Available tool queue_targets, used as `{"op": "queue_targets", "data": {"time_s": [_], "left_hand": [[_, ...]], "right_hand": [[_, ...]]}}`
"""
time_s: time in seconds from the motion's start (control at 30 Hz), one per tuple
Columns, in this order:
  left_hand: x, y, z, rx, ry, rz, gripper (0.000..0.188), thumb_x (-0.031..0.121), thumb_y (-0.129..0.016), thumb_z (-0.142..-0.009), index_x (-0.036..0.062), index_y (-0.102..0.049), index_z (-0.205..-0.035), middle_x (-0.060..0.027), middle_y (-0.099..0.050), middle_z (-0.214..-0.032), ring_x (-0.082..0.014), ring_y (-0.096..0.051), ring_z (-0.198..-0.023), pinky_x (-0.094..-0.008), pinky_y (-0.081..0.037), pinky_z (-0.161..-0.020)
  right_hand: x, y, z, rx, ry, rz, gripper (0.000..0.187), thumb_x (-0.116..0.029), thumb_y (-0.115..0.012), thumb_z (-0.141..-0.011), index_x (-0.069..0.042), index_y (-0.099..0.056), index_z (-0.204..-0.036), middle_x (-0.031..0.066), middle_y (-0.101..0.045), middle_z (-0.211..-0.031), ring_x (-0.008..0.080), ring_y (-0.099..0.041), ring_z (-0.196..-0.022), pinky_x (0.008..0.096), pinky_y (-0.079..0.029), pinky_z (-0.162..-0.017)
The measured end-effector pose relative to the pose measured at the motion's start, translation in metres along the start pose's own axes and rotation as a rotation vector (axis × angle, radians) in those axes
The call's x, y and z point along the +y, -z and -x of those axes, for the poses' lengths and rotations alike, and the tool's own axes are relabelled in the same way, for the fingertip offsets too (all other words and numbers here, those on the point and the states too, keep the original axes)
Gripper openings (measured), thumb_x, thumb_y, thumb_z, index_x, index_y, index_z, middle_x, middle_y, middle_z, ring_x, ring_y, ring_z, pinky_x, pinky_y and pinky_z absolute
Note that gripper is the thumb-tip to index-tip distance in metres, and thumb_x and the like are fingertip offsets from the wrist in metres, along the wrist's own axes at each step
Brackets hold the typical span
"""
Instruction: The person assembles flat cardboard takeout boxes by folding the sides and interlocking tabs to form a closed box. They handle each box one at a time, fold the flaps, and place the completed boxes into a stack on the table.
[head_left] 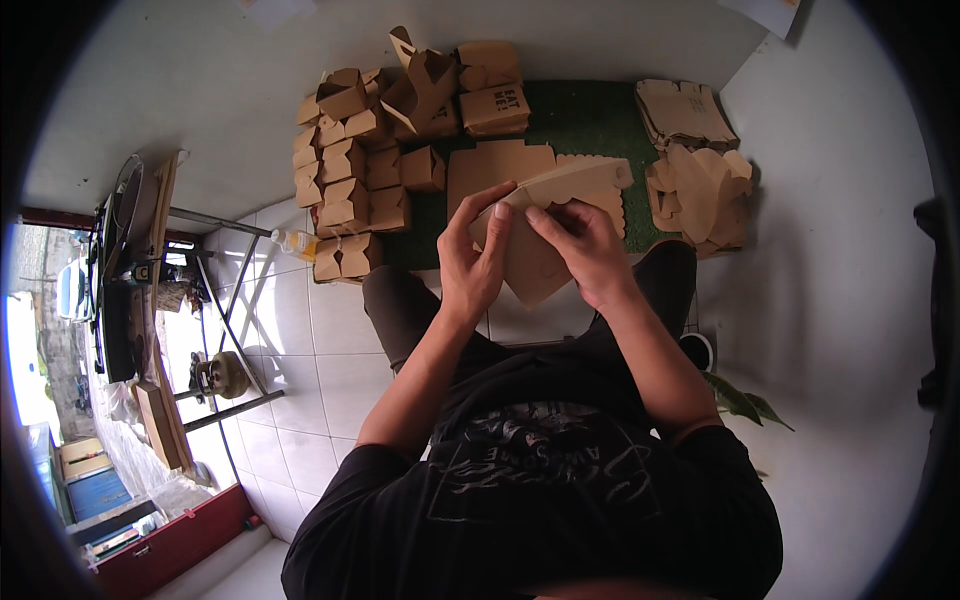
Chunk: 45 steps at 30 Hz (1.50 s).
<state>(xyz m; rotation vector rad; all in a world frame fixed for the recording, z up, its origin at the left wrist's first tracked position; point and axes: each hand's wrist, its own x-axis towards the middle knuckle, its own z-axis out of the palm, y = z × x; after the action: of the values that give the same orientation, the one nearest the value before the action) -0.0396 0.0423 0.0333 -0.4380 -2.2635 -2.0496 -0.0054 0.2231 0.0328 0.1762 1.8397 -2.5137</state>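
Between my two hands is a brown cardboard box blank (533, 262), partly folded and held up over my lap. My left hand (474, 250) grips its left side, thumb on the near face and fingers behind. My right hand (585, 248) pinches the blank near its middle, thumb pressed to the card. One long flap of it sticks out to the upper right. Just beyond my hands, a flat cardboard blank (490, 165) with a scalloped edge lies on the green mat (575, 115).
Folded brown boxes (345, 203) are piled at the left of the mat, with flat-topped boxes (495, 108) behind. At the right lie stacked blanks (685, 112) and loose card pieces (705, 195). A bottle of yellow liquid (296, 243) and a metal-legged table (235, 310) are at the left.
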Motion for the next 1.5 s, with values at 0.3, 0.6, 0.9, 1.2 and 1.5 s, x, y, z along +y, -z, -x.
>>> {"op": "queue_targets", "data": {"time_s": [0.3,0.6,0.9,1.2,1.5], "left_hand": [[0.000,0.000,-0.001,0.031,-0.016,0.014,0.035,0.027,-0.065,-0.122,0.0000,-0.076,-0.140,-0.0164,-0.084,-0.129,-0.0212,-0.078,-0.117,-0.0351,-0.059,-0.103],[-0.001,0.003,0.005,0.075,-0.216,-0.252,0.030,0.016,-0.072,-0.115,0.0015,-0.075,-0.141,-0.0193,-0.080,-0.138,-0.0340,-0.078,-0.127,-0.0420,-0.061,-0.108],[0.018,0.005,0.029,-0.002,0.010,-0.387,0.070,0.022,-0.088,-0.100,0.0213,-0.064,-0.166,-0.0193,-0.053,-0.154,-0.0328,-0.067,-0.132,-0.0379,-0.066,-0.090],[0.017,0.009,0.032,-0.074,0.102,-0.353,0.082,0.022,-0.092,-0.092,0.0241,-0.062,-0.169,-0.0176,-0.065,-0.156,-0.0288,-0.072,-0.131,-0.0399,-0.071,-0.092],[0.018,0.003,0.029,-0.030,0.086,-0.290,0.083,0.017,-0.095,-0.087,0.0186,-0.066,-0.165,-0.0218,-0.074,-0.154,-0.0395,-0.065,-0.153,-0.0458,-0.067,-0.095]], "right_hand": [[0.001,-0.005,0.002,0.003,0.042,0.062,0.038,-0.031,-0.084,-0.112,0.002,-0.081,-0.132,0.0070,-0.084,-0.117,0.0124,-0.076,-0.109,0.0315,-0.060,-0.099],[0.000,-0.004,0.000,-0.007,0.020,0.118,0.035,-0.031,-0.087,-0.108,0.001,-0.084,-0.124,0.0074,-0.086,-0.110,0.0129,-0.078,-0.100,0.0308,-0.061,-0.090],[0.009,-0.017,0.010,0.108,0.152,0.265,0.042,-0.039,-0.085,-0.109,0.002,-0.084,-0.119,0.0096,-0.087,-0.105,0.0159,-0.082,-0.096,0.0331,-0.062,-0.088],[0.013,-0.018,0.015,0.049,0.158,0.359,0.036,-0.031,-0.083,-0.111,0.003,-0.082,-0.122,0.0059,-0.085,-0.107,0.0109,-0.076,-0.097,0.0304,-0.060,-0.088],[0.016,-0.019,0.016,0.063,0.232,0.369,0.032,-0.022,-0.086,-0.109,0.003,-0.081,-0.129,0.0080,-0.085,-0.115,0.0137,-0.079,-0.104,0.0329,-0.064,-0.090]]}}
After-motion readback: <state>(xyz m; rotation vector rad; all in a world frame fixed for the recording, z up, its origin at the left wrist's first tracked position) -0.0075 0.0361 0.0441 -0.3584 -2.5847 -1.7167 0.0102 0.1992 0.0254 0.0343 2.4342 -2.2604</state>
